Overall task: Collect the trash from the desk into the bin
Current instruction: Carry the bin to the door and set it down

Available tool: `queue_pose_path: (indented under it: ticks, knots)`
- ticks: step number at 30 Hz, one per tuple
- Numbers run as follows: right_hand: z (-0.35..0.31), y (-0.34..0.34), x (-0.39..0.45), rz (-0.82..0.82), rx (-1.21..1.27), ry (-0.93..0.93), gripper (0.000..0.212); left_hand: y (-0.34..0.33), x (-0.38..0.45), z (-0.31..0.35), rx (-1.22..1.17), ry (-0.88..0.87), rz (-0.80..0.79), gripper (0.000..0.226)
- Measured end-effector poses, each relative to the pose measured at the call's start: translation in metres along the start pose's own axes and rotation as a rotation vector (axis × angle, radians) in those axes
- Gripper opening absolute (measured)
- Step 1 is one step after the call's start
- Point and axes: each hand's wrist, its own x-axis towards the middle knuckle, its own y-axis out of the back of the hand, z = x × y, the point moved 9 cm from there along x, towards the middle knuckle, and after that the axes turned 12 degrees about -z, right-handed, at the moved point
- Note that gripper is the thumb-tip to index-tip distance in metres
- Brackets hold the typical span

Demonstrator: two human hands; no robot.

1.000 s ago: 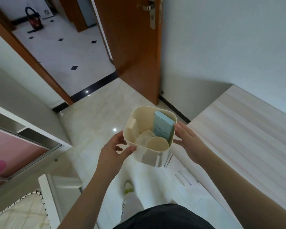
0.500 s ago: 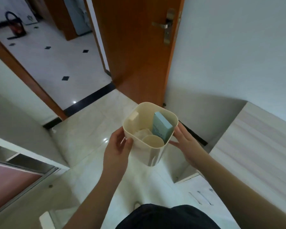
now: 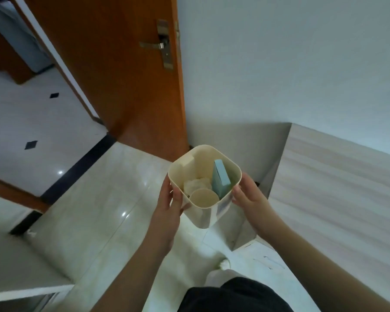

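I hold a cream square bin (image 3: 206,216) in the air over the floor, just left of the desk's end. My left hand (image 3: 170,203) grips its left wall and my right hand (image 3: 248,195) grips its right wall. Inside the bin stand a light blue box (image 3: 221,182) on end, a paper cup (image 3: 204,197) with its mouth up, and a crumpled white tissue (image 3: 196,184). The pale wood desk (image 3: 338,176) stretches along the wall on the right.
An open brown door (image 3: 126,75) with a metal handle stands ahead, and a tiled hallway lies beyond it at the left. The desk's white side panel (image 3: 245,235) is right under the bin. Pale glossy floor tiles (image 3: 99,210) spread below; a white shelf edge (image 3: 29,293) is at lower left.
I have carried the bin forward and to the right, toward the corner between the door and the desk. Both hands keep the same hold on it, and the contents have barely shifted.
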Motion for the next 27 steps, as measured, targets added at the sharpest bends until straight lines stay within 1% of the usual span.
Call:
queue_pose_path:
  ticks: [3, 5, 9, 12, 14, 17, 22, 25, 27]
  knots:
    - [0.007, 0.018, 0.007, 0.014, 0.081, -0.009, 0.039, -0.008, 0.028, 0.007, -0.058, 0.027, -0.004, 0.029]
    - [0.004, 0.033, 0.012, 0.043, 0.14, -0.011, 0.041, -0.014, 0.045, 0.016, -0.058, 0.045, -0.003, 0.026]
    - [0.004, 0.062, 0.026, 0.082, 0.272, -0.052, 0.059, -0.027, 0.075, 0.024, -0.032, 0.06, -0.009, 0.03]
    - [0.006, 0.081, 0.037, 0.113, 0.333, -0.055, 0.066, -0.038, 0.099, 0.024, -0.02, 0.096, -0.015, 0.031]
    - [0.009, 0.092, 0.042, 0.151, 0.362, -0.071, 0.062, -0.045, 0.111, 0.024, 0.0, 0.131, -0.026, 0.031]
    - [0.014, 0.102, 0.05, 0.184, 0.353, -0.087, 0.047, -0.053, 0.125, 0.028, 0.02, 0.134, -0.084, 0.032]
    - [0.019, 0.115, 0.072, 0.253, 0.343, -0.093, 0.045, -0.054, 0.156, 0.031, -0.017, 0.169, -0.149, 0.043]
    - [0.016, 0.119, 0.094, 0.285, 0.331, -0.089, 0.041, -0.042, 0.183, 0.029, -0.084, 0.207, -0.131, 0.049]
    - [0.011, 0.124, 0.114, 0.298, 0.306, -0.102, 0.04, -0.032, 0.208, 0.029, -0.131, 0.216, -0.135, 0.047]
